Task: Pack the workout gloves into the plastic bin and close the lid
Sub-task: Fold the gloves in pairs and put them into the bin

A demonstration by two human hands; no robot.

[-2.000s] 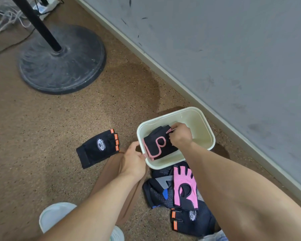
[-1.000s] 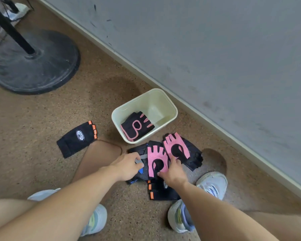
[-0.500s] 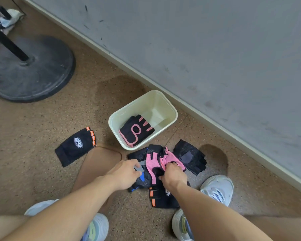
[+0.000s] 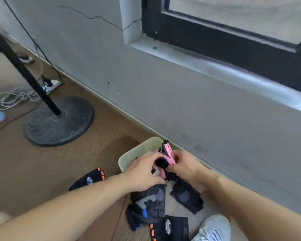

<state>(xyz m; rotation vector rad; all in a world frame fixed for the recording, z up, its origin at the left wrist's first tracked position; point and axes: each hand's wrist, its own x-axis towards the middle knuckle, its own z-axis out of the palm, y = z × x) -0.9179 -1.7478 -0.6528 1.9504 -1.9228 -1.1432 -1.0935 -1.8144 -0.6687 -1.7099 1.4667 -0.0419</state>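
Observation:
A pink and black glove point(image 4: 167, 154) is held up over the near rim of the cream plastic bin point(image 4: 139, 150), gripped by both my left hand point(image 4: 142, 173) and my right hand point(image 4: 182, 165). My hands hide most of the bin's inside. On the floor in front lie a black glove with blue and grey patches point(image 4: 148, 204), a plain black glove point(image 4: 187, 197) and a black glove with orange tabs point(image 4: 170, 226). Another black glove with orange tabs point(image 4: 89, 179) lies left of the bin. No lid is visible.
A round black stand base point(image 4: 59, 120) with a slanted pole point(image 4: 24, 70) sits on the brown floor to the left, with white cables point(image 4: 12, 99) behind it. The grey wall point(image 4: 181, 101) and window sill point(image 4: 215, 66) run close behind the bin. My white shoe point(image 4: 214, 228) is bottom right.
Both hands lifted the pink and black glove off the floor pile and brought it up over the bin. The camera tilted upward, revealing the window.

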